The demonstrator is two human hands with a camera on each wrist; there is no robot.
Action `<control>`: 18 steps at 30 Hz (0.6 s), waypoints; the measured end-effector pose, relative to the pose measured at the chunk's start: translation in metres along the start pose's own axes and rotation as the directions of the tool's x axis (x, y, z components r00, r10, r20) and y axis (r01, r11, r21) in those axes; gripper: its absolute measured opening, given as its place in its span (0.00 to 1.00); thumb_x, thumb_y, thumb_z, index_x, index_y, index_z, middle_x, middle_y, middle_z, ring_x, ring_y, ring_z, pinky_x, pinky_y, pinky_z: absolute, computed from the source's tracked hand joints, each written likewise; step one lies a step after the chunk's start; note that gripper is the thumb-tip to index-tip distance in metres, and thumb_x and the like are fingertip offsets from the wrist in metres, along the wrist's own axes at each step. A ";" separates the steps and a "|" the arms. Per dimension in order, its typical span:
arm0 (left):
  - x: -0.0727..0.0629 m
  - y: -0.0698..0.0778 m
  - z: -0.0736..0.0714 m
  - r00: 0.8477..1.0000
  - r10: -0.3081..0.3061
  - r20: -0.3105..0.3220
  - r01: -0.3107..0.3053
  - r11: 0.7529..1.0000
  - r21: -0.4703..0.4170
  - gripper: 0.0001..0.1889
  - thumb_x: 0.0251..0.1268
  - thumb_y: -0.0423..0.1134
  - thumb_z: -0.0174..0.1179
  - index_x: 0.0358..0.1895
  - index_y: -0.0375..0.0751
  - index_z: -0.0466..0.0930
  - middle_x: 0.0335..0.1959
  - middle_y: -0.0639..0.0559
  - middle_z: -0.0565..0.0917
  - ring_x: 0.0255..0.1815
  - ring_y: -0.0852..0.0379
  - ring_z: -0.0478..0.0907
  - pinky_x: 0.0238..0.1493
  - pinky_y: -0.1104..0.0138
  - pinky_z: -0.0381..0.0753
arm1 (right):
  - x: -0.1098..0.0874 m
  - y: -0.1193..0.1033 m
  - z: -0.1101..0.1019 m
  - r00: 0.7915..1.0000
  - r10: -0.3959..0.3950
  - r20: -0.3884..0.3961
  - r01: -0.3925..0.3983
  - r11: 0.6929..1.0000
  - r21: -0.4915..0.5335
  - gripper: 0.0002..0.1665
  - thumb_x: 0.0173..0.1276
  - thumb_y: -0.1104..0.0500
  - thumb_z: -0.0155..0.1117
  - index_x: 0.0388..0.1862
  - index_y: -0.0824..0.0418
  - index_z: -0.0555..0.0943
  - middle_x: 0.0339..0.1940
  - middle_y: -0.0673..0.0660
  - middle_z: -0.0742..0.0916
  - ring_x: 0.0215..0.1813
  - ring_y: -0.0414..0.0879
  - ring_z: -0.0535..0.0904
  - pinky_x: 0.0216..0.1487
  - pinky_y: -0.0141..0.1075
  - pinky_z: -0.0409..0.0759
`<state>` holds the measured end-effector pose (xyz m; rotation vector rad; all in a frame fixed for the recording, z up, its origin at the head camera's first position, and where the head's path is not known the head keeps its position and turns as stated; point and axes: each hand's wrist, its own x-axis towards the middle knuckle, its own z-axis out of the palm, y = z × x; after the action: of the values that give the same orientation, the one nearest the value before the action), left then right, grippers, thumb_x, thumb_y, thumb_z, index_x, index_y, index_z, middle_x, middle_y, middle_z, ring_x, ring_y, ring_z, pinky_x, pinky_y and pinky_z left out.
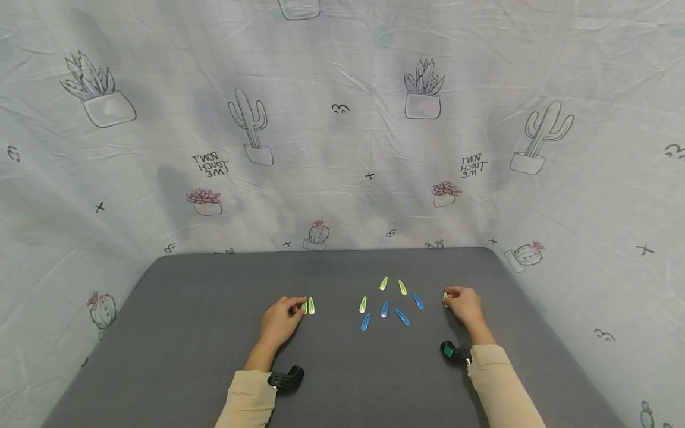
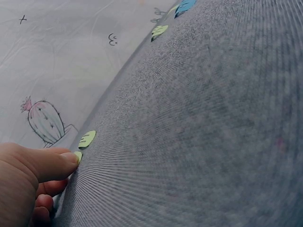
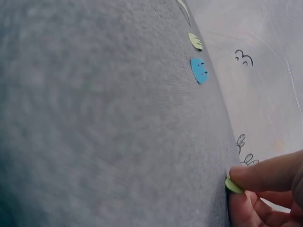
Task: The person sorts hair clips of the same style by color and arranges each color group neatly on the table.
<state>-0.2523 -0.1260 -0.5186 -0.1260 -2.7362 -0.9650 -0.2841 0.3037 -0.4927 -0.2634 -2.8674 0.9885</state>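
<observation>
On the left of the grey table, my left hand (image 1: 280,321) pinches a yellow-green snap hair clip (image 2: 78,156) between thumb and fingers, low at the cloth. Right beside it lies a second yellow-green clip (image 1: 312,305), side by side with the first. Over on the right, my right hand (image 1: 465,305) pinches another yellow-green hair clip (image 3: 232,186) with thumb and fingertips, close to the surface. Part of each held clip is hidden by the thumb. Between the hands lie three more yellow-green clips (image 1: 383,283) and several blue clips (image 1: 384,310), loosely scattered at various angles.
The grey table (image 1: 342,374) ends at a pale curtain (image 1: 342,137) with cactus drawings, which stands behind and along both sides. A black wrist camera (image 1: 287,378) sits on the left wrist and another black camera (image 1: 453,351) on the right.
</observation>
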 end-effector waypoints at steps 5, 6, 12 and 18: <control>-0.001 0.000 0.001 1.000 -0.006 -0.004 0.006 1.000 -0.005 0.13 0.57 0.39 0.66 0.46 0.49 0.86 0.25 0.58 0.72 0.22 0.62 0.63 0.26 0.67 0.60 | -0.003 -0.003 0.000 0.999 0.010 -0.034 -0.010 1.000 0.005 0.17 0.58 0.65 0.62 0.45 0.72 0.82 0.34 0.64 0.86 0.35 0.54 0.79 0.34 0.39 0.72; -0.001 0.000 0.001 1.000 -0.006 -0.004 0.006 1.000 -0.005 0.13 0.57 0.39 0.66 0.46 0.49 0.86 0.25 0.58 0.72 0.22 0.62 0.63 0.26 0.67 0.61 | -0.003 -0.003 0.000 0.999 0.011 -0.035 -0.010 1.000 0.010 0.16 0.58 0.65 0.62 0.45 0.72 0.83 0.35 0.64 0.86 0.35 0.54 0.79 0.34 0.39 0.72; -0.001 0.000 0.001 1.000 0.007 -0.010 -0.007 1.000 -0.009 0.13 0.56 0.39 0.66 0.46 0.48 0.86 0.25 0.58 0.72 0.22 0.62 0.63 0.26 0.67 0.61 | -0.009 0.001 0.004 0.999 0.039 -0.008 -0.038 0.994 0.101 0.18 0.63 0.62 0.63 0.50 0.69 0.82 0.41 0.64 0.87 0.43 0.57 0.81 0.39 0.39 0.74; 0.000 -0.001 0.001 1.000 0.009 -0.011 -0.010 1.000 -0.014 0.13 0.57 0.39 0.65 0.46 0.48 0.86 0.25 0.58 0.72 0.23 0.62 0.63 0.27 0.67 0.61 | -0.016 -0.004 0.008 0.999 0.023 0.031 -0.030 0.974 0.225 0.20 0.62 0.63 0.64 0.53 0.70 0.80 0.45 0.66 0.86 0.39 0.44 0.82 0.37 0.30 0.75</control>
<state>-0.2522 -0.1264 -0.5196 -0.1355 -2.7167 -0.9790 -0.2704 0.2927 -0.4966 -0.2703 -2.7486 1.3199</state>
